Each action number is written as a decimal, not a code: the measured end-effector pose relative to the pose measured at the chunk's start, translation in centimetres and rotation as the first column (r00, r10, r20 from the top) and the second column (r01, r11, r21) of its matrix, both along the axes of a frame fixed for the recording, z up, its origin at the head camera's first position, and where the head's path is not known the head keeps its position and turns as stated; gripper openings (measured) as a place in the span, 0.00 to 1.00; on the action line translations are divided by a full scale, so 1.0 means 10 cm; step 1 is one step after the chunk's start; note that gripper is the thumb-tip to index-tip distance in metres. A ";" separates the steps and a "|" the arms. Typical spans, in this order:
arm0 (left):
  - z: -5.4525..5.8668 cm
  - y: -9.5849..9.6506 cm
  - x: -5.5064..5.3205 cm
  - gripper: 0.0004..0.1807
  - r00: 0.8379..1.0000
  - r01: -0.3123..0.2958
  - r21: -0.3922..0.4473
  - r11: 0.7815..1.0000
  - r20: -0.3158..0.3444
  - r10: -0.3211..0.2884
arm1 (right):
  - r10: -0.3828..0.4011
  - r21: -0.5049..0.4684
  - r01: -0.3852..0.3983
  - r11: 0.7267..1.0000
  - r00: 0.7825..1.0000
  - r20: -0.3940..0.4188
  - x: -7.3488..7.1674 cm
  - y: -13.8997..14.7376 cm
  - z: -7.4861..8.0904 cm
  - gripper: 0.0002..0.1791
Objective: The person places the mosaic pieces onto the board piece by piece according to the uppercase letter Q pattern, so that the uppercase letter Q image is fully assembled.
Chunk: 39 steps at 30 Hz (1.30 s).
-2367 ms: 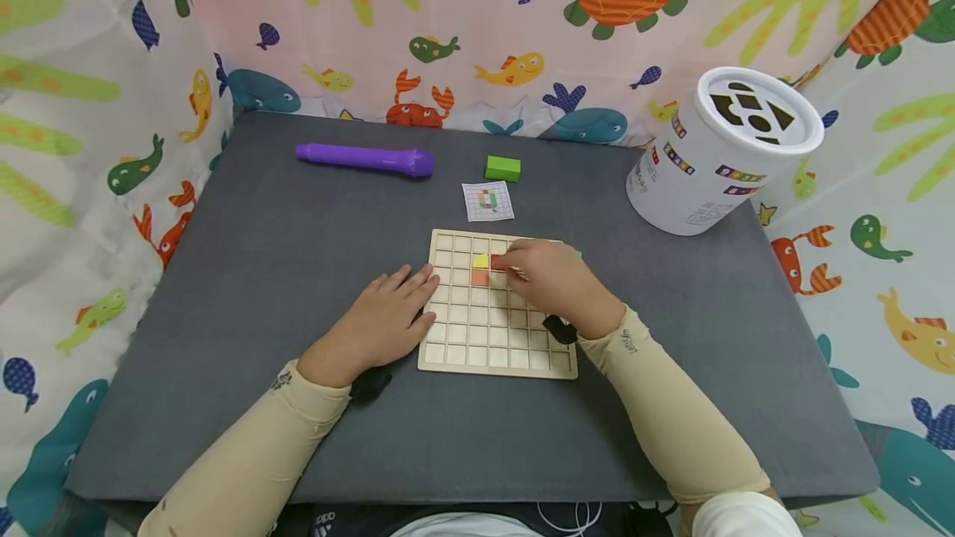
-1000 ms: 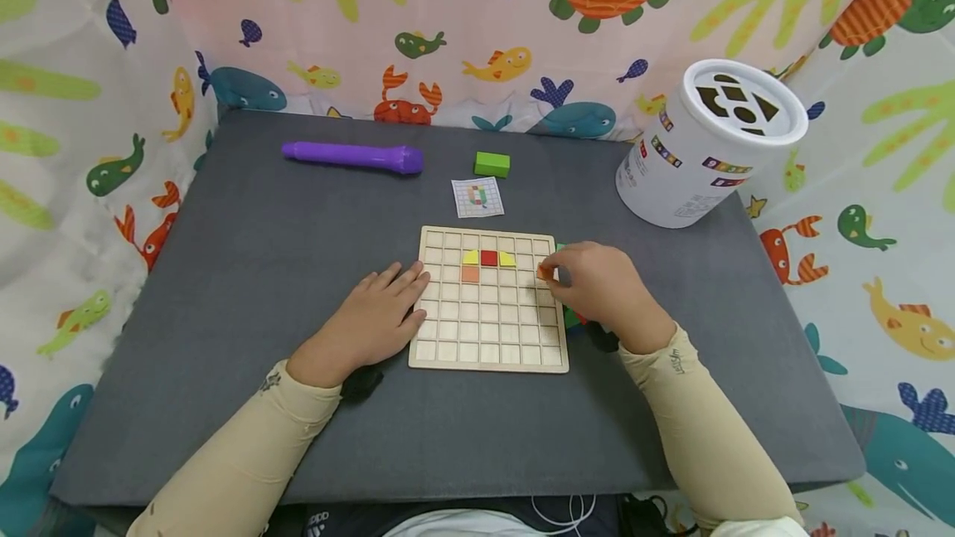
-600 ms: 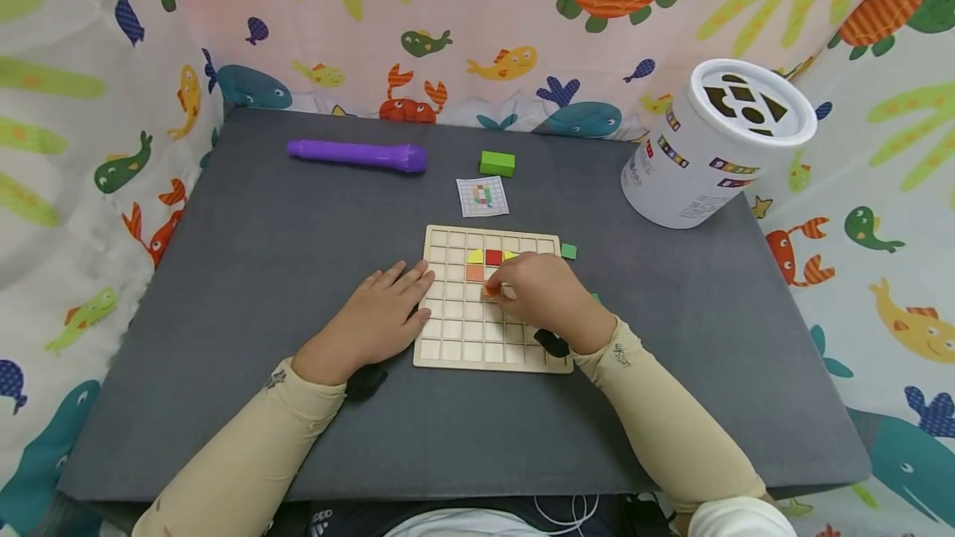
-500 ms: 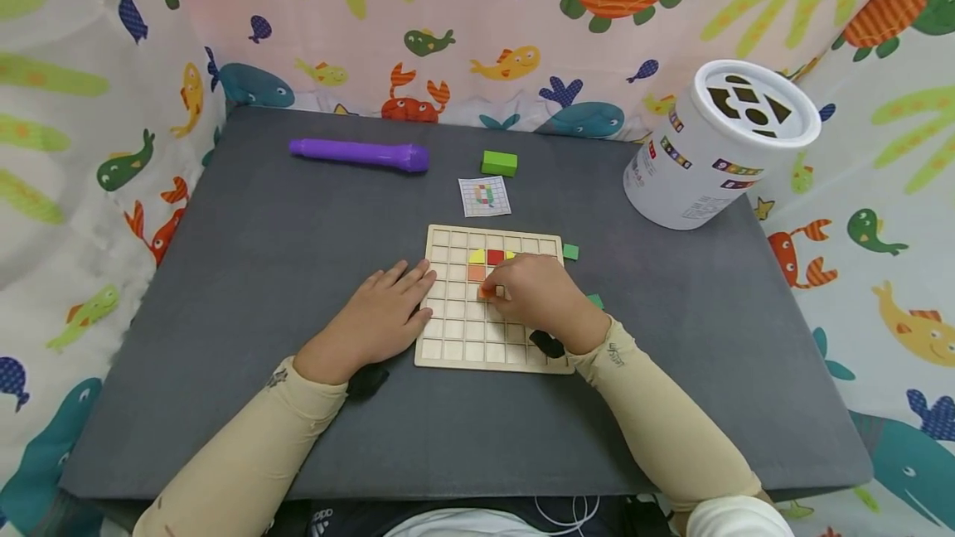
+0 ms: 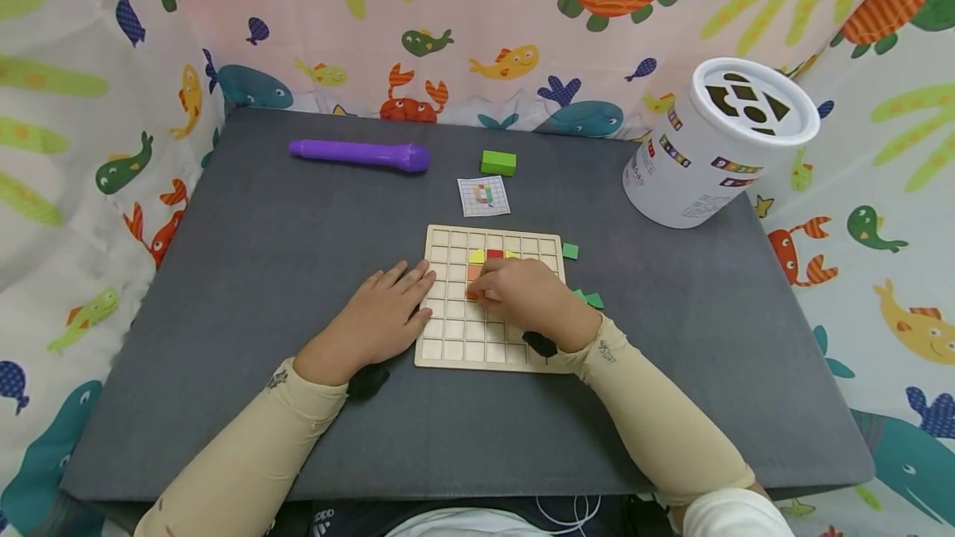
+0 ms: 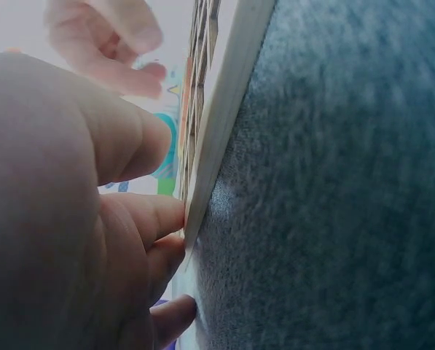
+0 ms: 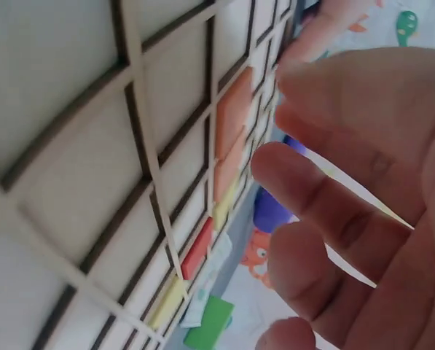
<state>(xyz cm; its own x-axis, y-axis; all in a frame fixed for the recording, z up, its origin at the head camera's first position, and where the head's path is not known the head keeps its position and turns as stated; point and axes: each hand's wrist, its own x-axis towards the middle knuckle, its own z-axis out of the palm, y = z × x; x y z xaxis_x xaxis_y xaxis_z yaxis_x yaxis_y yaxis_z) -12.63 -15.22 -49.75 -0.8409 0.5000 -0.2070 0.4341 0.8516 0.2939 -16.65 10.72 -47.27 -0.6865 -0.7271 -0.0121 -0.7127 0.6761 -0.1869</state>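
A wooden grid board (image 5: 455,350) lies on the grey table. My left hand (image 5: 376,317) rests beside it, fingers extended, fingertips touching its left edge; the left wrist view shows the fingers (image 6: 159,219) against the wooden rim. Over the board's upper middle is my right hand (image 5: 525,292), fingers loosely bent beside an orange tile (image 7: 235,109) that sits in a cell. The right wrist view shows a gap between fingertips and tile. A second orange tile (image 7: 228,164) adjoins it. Yellow tiles (image 5: 476,256) and a red tile (image 5: 494,254) occupy the row above, partly covered by the hand.
Green tiles (image 5: 593,301) lie right of the board, with another green piece (image 5: 570,251) higher up. Behind the board are a printed pattern card (image 5: 483,196), a green block (image 5: 497,163) and a purple marker-like stick (image 5: 358,154). A white shape-sorter bucket (image 5: 709,156) stands back right.
My right hand carried an orange tile from the board's right side leftward and set it in the cell below the other orange tile; its fingers have come off it. The left hand stayed put.
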 end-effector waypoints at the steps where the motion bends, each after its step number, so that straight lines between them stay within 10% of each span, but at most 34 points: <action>1: 0.00 0.00 0.00 0.35 1.000 0.002 0.000 1.000 -0.002 -0.002 | -0.003 -0.014 0.003 1.000 1.000 0.017 0.02 0.02 0.02 0.09; 13: -0.01 -0.01 0.02 0.34 1.000 0.006 0.005 1.000 -0.021 -0.006 | -0.165 -0.098 0.170 0.981 0.985 0.058 0.20 0.68 0.17 0.12; 23: -0.05 -0.03 0.01 0.34 1.000 -0.001 0.007 1.000 -0.002 0.001 | -0.361 -0.116 0.373 0.921 0.926 0.110 0.24 1.19 0.17 0.12; 39: -0.02 0.01 0.01 0.34 0.999 0.001 0.004 1.000 -0.035 -0.001 | -0.376 -0.013 0.381 0.924 0.917 0.135 0.25 1.39 0.01 0.15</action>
